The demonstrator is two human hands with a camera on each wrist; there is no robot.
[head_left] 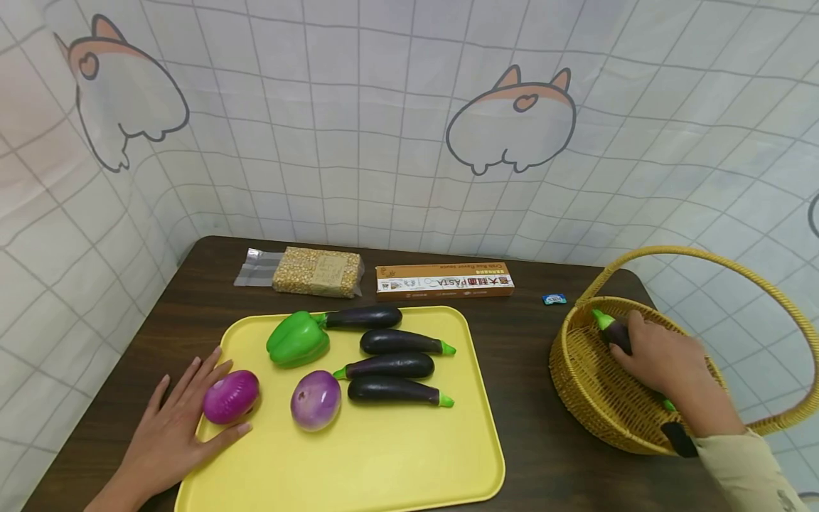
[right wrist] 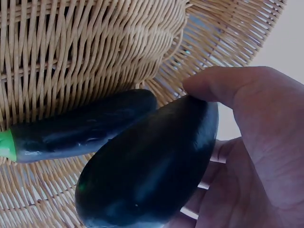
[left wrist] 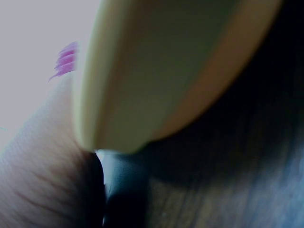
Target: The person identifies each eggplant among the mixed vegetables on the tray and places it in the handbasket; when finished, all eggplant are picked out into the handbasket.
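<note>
My right hand (head_left: 668, 359) reaches into the yellow wicker basket (head_left: 579, 405) and grips a dark eggplant (head_left: 617, 336) with a green stem end. In the right wrist view, thumb and fingers hold this eggplant over a second eggplant (right wrist: 85, 124) lying on the woven bottom. My left hand (head_left: 173, 430) rests at the left rim of the yellow tray (head_left: 358, 469), fingers spread and fairly straight. A purple onion (head_left: 232, 397) sits between its thumb and forefinger. The left wrist view is mostly filled by the blurred tray rim (left wrist: 90, 95).
On the tray lie a green bell pepper (head_left: 298, 340), a round purple eggplant (head_left: 316, 400) and several long dark eggplants (head_left: 397, 389). Behind it are a bag of corn kernels (head_left: 316, 272), a pasta box (head_left: 444, 280) and a small blue packet (head_left: 554, 299). The basket's tall handle (head_left: 736, 270) arches up.
</note>
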